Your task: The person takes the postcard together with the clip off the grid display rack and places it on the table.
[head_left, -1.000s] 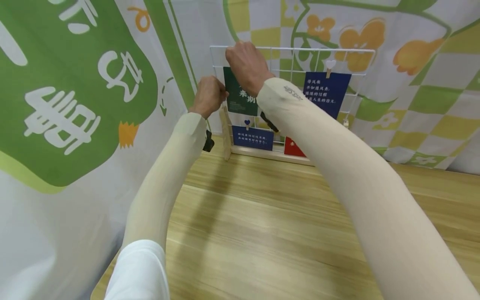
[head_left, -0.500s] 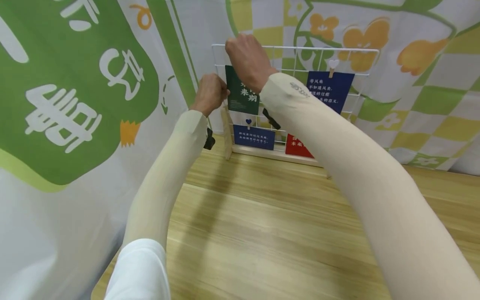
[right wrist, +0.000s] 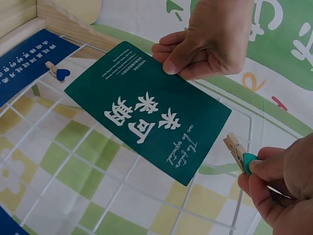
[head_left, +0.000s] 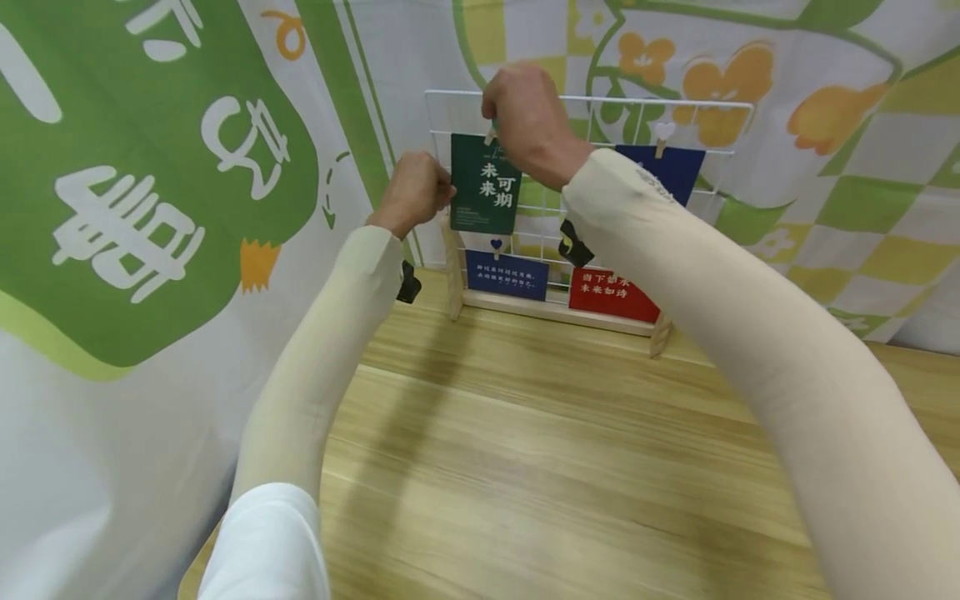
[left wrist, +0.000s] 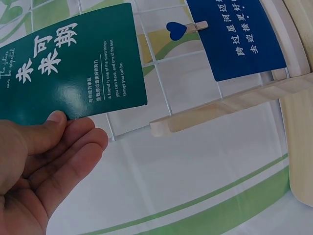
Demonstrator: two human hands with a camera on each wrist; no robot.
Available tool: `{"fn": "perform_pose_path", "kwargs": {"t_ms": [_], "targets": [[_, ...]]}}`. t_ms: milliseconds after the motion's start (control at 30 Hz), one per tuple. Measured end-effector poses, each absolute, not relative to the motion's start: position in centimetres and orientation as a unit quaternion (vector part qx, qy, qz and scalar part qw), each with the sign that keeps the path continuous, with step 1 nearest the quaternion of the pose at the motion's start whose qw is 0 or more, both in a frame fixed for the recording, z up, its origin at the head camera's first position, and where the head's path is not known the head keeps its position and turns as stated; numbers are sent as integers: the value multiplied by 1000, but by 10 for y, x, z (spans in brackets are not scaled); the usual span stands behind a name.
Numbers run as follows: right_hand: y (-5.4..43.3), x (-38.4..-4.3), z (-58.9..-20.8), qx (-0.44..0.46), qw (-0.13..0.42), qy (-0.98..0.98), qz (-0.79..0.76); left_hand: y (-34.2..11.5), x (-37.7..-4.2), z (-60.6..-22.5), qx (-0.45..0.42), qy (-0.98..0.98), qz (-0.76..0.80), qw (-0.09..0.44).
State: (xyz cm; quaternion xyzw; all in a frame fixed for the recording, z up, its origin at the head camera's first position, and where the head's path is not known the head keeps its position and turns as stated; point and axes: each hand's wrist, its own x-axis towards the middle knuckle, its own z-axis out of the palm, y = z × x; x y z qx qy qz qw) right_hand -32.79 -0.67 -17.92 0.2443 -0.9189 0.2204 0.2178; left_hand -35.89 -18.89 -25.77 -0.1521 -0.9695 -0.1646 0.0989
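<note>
My left hand (head_left: 415, 193) pinches the edge of a dark green card (head_left: 480, 204) with white lettering between thumb and fingers. The card is held up in front of the upper left of a white wire grid rack (head_left: 592, 100). In the right wrist view, my right hand (right wrist: 279, 183) pinches a small wooden clothespin (right wrist: 235, 149) with a teal heart on it. The clothespin's tip points toward the card's top edge, with a small gap between them in that view. In the head view the right hand is at the rack's top bar.
A blue card (head_left: 506, 275) hangs low on the rack under a blue heart clothespin (left wrist: 188, 30). A red card (head_left: 611, 293) is beside it, and another blue card (head_left: 675, 171) hangs upper right. The rack's wooden base (head_left: 555, 312) stands on the wood-grain table (head_left: 555, 450), before printed cloth.
My right hand has shifted right and its wrist has turned, baring more of the green card and the red card. The left hand stays at the card's edge.
</note>
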Motion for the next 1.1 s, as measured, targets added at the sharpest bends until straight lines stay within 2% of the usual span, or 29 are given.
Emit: {"fn": "perform_pose_path", "kwargs": {"t_ms": [233, 1100], "targets": [[7, -325, -185, 262, 223, -908, 239, -192, -352, -258, -166, -968, -160, 98], [58, -298, -213, 273, 194, -907, 254, -220, -334, -259, -192, -970, -142, 44]]}}
